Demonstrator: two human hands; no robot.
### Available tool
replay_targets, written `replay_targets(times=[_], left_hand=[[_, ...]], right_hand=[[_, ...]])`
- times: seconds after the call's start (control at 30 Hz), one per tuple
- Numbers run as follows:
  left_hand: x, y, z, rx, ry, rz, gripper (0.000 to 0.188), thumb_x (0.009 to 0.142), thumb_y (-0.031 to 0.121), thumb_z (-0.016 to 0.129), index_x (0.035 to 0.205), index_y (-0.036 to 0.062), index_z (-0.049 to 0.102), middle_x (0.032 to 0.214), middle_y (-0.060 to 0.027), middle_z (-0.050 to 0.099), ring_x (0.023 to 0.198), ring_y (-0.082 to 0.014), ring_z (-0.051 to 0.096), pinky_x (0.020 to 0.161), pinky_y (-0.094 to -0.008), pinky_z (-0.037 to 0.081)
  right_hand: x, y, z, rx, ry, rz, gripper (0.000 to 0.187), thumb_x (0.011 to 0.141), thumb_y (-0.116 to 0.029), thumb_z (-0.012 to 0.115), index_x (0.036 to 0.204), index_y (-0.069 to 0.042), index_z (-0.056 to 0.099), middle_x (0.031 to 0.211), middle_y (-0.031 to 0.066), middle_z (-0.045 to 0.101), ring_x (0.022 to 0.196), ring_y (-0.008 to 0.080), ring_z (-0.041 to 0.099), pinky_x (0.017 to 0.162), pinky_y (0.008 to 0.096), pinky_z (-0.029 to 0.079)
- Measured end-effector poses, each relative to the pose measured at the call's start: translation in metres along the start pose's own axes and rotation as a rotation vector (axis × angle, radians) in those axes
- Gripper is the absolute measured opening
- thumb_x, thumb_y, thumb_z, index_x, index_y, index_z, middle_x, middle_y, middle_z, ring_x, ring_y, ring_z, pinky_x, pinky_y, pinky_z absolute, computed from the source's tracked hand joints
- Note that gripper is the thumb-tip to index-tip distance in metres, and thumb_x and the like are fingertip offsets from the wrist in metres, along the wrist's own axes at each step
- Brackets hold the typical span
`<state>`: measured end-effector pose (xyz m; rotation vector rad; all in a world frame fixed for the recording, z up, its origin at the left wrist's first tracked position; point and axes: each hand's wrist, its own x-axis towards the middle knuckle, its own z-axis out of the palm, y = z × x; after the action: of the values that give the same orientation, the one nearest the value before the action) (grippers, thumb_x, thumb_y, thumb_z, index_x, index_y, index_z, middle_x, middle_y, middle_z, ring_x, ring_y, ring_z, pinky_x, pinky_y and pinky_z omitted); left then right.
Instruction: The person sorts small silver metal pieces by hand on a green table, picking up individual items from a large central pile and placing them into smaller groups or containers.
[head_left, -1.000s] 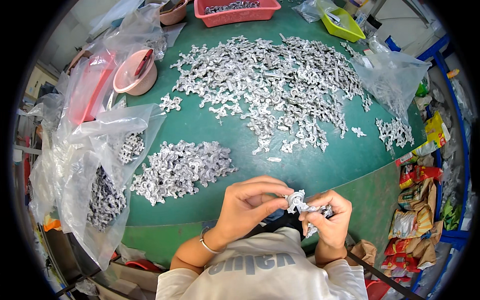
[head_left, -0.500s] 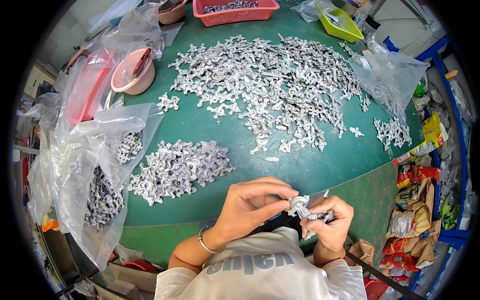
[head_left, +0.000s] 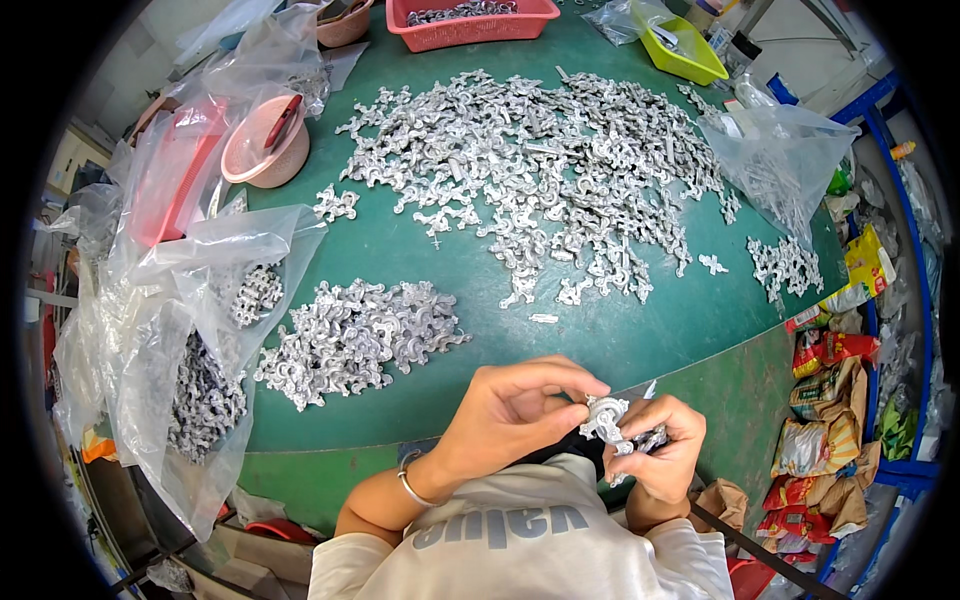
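Close to my body, near the table's front edge, a small silver metal casting (head_left: pixel 604 417) with rounded lobes is held between my two hands. My left hand (head_left: pixel 525 402) pinches its left side with thumb and fingertips. My right hand (head_left: pixel 664 447) is closed around its lower right end and more silver metal pieces, partly hidden by the fingers. A thin pale pointed piece (head_left: pixel 650 389) sticks up above the right fingers. Left of my hands lies a pile of similar castings (head_left: pixel 360 335); a much larger, spread-out heap (head_left: pixel 560 170) covers the table's far middle.
The green table (head_left: pixel 420 260) carries a pink bowl (head_left: pixel 266 150) with a red-handled tool, a pink basket (head_left: pixel 480 36) and a yellow-green tray (head_left: pixel 685 60) at the back. Clear plastic bags (head_left: pixel 225 240) crowd the left; another bag (head_left: pixel 785 160) lies right. Colourful sacks (head_left: pixel 820 445) stand beside blue shelving.
The casting between my hands has turned and shows more of its curved face. My left hand has shifted slightly to the right with it.
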<state>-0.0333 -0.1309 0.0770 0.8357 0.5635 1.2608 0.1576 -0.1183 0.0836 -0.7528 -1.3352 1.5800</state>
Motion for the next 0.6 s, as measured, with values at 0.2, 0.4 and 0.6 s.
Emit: replay_targets(times=[0.2, 0.4, 0.6], left_hand=[[0.0007, 0.0003, 0.0017, -0.042, -0.002, -0.007, 0.024, 0.082, -0.011, 0.053, 0.106, -0.0069, 0.058, 0.104, -0.0135, 0.056, 0.094, -0.0171, 0.055, 0.081, -0.0297, 0.046], [0.0008, -0.0026, 0.0007, -0.048, -0.002, 0.002, 0.024, 0.082, -0.01, 0.054, 0.106, -0.0074, 0.057, 0.104, -0.0137, 0.056, 0.094, -0.0174, 0.055, 0.082, -0.0302, 0.046], [0.0009, -0.0041, 0.0009, -0.082, 0.008, -0.014, 0.023, 0.083, -0.009, 0.054, 0.106, -0.0071, 0.058, 0.104, -0.014, 0.056, 0.095, -0.0175, 0.055, 0.082, -0.0305, 0.046]], right_hand=[[-0.0008, -0.0024, 0.0009, 0.022, 0.014, 0.026, 0.026, 0.062, 0.007, 0.077, 0.079, 0.004, 0.057, 0.073, 0.0161, 0.063, 0.061, 0.0171, 0.062, 0.05, 0.026, 0.048], [-0.0043, 0.0016, -0.0026, -0.018, 0.033, 0.029, 0.027, 0.062, 0.005, 0.078, 0.079, 0.003, 0.058, 0.074, 0.0153, 0.063, 0.061, 0.0153, 0.062, 0.053, 0.0245, 0.047], [-0.0045, 0.0003, -0.0017, 0.026, 0.058, 0.06, 0.025, 0.064, 0.005, 0.077, 0.08, 0.004, 0.057, 0.075, 0.0154, 0.063, 0.061, 0.0149, 0.061, 0.052, 0.0244, 0.047]])
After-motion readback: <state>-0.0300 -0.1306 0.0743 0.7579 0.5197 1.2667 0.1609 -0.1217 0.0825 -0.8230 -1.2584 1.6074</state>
